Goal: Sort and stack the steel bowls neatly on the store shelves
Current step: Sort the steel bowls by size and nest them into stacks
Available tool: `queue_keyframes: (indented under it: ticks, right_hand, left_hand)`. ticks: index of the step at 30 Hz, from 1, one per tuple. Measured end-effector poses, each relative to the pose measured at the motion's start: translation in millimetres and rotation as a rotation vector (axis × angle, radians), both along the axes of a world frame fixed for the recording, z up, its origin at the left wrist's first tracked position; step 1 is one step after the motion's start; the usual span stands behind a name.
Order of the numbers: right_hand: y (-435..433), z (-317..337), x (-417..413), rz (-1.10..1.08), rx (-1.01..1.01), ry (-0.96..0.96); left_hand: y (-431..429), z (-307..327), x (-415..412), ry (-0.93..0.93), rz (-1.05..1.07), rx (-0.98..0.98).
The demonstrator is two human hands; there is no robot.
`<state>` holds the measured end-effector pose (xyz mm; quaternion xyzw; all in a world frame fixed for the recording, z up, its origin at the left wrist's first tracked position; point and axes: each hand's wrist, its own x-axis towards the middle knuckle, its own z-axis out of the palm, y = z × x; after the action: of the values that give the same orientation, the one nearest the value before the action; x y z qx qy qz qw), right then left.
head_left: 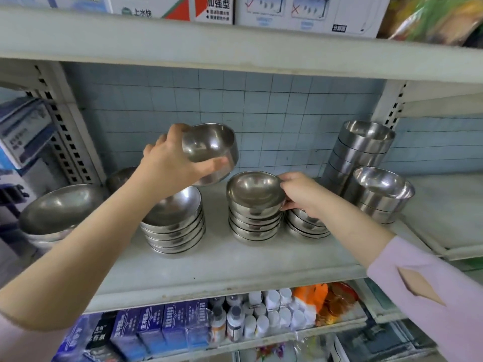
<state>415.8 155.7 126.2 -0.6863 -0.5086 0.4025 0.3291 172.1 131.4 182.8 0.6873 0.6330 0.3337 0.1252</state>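
Note:
My left hand (172,159) holds a small steel bowl (211,146) in the air, tilted, above a left stack of steel bowls (175,228). My right hand (303,194) grips the rim of the top bowl (254,190) on the middle stack (254,226), thumb and fingers pinching its right edge. Just behind that hand sits a low stack of shallow bowls (305,227). On the right stand a tall stack of straight-walled bowls (360,150) and a shorter stack (381,194) in front of it. All rest on the white shelf (235,262).
A large steel bowl stack (60,210) sits at the far left, with another bowl (120,176) behind my left arm. Boxes (300,11) line the shelf above. Bottles (261,314) and blue boxes (162,327) fill the shelf below. Slotted uprights (62,131) flank the bay.

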Motion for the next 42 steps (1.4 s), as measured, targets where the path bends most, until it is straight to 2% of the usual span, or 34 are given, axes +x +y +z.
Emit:
queue_keyframes:
  ticks: [4, 9, 13, 18, 28, 31, 36, 39, 42]
  right_hand:
    - [8.0, 1.6, 0.3, 0.029, 0.053, -0.079]
    - [11.0, 0.5, 3.6, 0.149, 0.167, -0.419]
    - [11.2, -5.8, 6.1, 0.221, 0.163, -0.609]
    - [-3.9, -3.4, 33.1, 0.211, 0.238, -0.577]
    - [-31.5, 2.8, 191.1, -0.147, 0.612, -0.614]
    - [-39.4, -18.0, 241.0, -0.152, 0.63, -0.512]
    - [-45.9, -65.8, 291.3, -0.034, 0.449, -0.064]
    - [-35.5, -86.3, 300.2, 0.097, 0.435, 0.03]
    - [-29.4, -92.8, 300.4, 0.136, 0.509, 0.142]
  left_hand:
    - [9.1, 0.5, -1.4, -0.001, -0.046, -0.005]
    - [18.6, 0.5, 0.8, 0.0, -0.09, -0.016]
    - [22.4, -2.3, 4.8, -0.003, -0.121, -0.021]
    - [26.3, 2.2, 17.6, 0.033, -0.149, -0.01]
    - [38.8, 9.8, 127.7, 0.039, -0.252, 0.023]
    - [36.2, 8.9, 180.6, 0.027, -0.275, 0.018]
    - [32.6, 0.7, 265.6, -0.028, -0.351, 0.063]
    - [32.5, -11.4, 313.5, -0.017, -0.392, 0.035]
    - [33.3, -24.5, 344.0, 0.057, -0.405, -0.008]
